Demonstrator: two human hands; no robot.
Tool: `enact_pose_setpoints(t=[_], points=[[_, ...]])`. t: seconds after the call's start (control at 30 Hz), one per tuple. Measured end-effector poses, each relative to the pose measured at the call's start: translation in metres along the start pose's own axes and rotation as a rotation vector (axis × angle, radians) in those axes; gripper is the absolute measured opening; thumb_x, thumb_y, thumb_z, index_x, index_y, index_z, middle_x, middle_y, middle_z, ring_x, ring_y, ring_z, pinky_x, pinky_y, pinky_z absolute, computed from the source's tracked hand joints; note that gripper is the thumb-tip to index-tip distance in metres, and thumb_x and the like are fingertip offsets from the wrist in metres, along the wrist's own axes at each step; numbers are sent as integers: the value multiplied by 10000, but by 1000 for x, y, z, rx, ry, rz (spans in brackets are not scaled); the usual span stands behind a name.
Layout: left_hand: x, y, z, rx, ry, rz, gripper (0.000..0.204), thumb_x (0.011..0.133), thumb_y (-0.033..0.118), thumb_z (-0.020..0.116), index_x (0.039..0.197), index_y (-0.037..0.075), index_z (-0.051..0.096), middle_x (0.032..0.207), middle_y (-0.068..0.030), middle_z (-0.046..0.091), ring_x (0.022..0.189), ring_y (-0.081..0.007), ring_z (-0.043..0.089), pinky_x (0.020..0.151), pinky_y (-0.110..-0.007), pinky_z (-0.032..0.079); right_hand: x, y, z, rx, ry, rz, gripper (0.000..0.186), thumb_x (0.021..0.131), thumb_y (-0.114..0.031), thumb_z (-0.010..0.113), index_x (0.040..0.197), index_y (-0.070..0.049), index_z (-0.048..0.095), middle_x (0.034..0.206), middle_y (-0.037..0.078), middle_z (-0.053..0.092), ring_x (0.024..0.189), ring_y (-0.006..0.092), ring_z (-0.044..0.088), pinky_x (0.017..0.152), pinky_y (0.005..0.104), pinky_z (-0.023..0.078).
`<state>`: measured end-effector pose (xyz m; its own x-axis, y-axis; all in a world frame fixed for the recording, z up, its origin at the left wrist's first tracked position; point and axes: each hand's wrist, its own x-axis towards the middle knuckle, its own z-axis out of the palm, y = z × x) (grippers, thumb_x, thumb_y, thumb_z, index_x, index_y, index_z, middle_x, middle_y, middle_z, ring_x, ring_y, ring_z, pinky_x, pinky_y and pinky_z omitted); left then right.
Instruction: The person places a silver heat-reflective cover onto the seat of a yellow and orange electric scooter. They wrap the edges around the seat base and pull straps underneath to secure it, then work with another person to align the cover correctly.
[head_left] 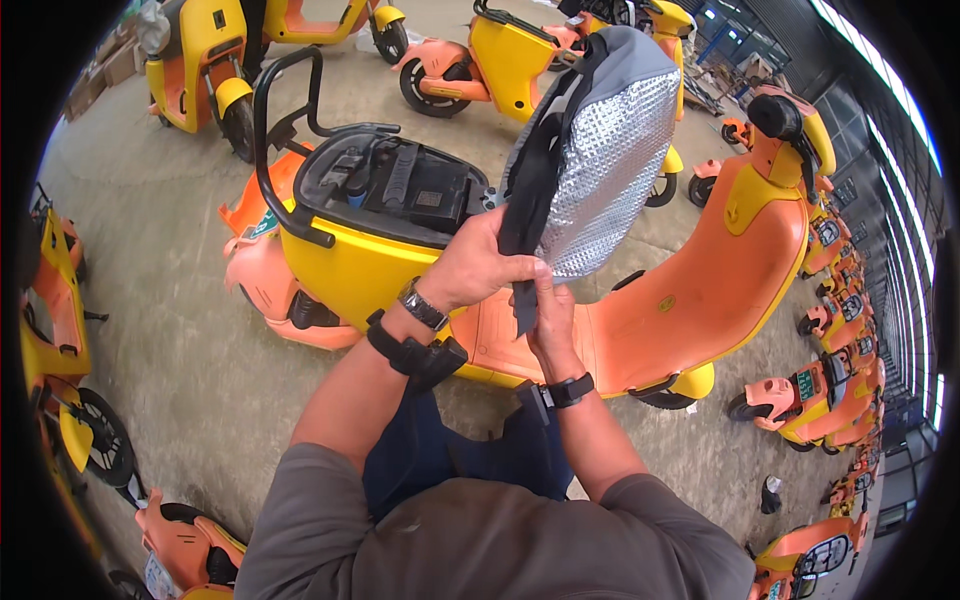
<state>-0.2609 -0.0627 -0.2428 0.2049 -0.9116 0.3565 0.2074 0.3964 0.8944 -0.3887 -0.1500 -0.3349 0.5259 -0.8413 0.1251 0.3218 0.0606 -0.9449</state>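
Observation:
Both of my hands hold a scooter seat cover (615, 165), silver quilted foil on the side facing me, with grey cloth at its top and black cloth along its edge. My left hand (472, 265) is closed on the black edge, its thumb pressed along the lower end. Just below and to the right, my right hand (553, 312) pinches the bottom corner, where a dark strap end hangs down. The cover stands upright above a yellow and orange scooter (370, 255). Left of it, the scooter's under-seat compartment (400, 185) lies open, with a black battery-like block (430, 195) inside.
A black grab rail (265, 150) rises at the scooter's rear, on the left. The orange footwell (610, 335) and handlebar (775, 115) extend to the right. More scooters (485, 75) stand behind, along the left and in a row at right. A small dark object (771, 494) lies on the concrete floor.

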Motion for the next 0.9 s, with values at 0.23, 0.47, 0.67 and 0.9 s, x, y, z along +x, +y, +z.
enact_pose_setpoints(t=[0.23,0.47,0.67,0.9], points=[[-33,-39,-9,55,114,-6,252,776,46,655,995,-13,544,865,-17,595,804,-63,533,704,-234,455,-19,-18,10,-248,-93,93,397,919,-406,464,807,-41,572,614,10,535,542,73,512,466,192,388],[-64,-84,6,482,448,139,204,740,32,638,918,-27,557,732,-121,576,647,-206,567,585,-297,455,-35,14,-9,-430,47,25,273,921,-249,508,982,12,562,906,33,557,829,106,496,713,269,424],[-34,-64,12,549,532,331,204,711,22,665,879,-17,556,723,-163,572,605,-291,575,533,-326,454,-8,-22,-53,-380,-255,31,474,792,-207,678,1174,0,491,1109,35,531,998,141,497,878,294,400],[0,-25,28,501,499,540,213,697,16,694,859,-8,558,690,-157,587,574,-303,574,497,-331,441,10,-129,-86,-63,-302,-120,767,803,-490,598,1300,35,343,1246,109,470,1121,187,462,970,338,353]])
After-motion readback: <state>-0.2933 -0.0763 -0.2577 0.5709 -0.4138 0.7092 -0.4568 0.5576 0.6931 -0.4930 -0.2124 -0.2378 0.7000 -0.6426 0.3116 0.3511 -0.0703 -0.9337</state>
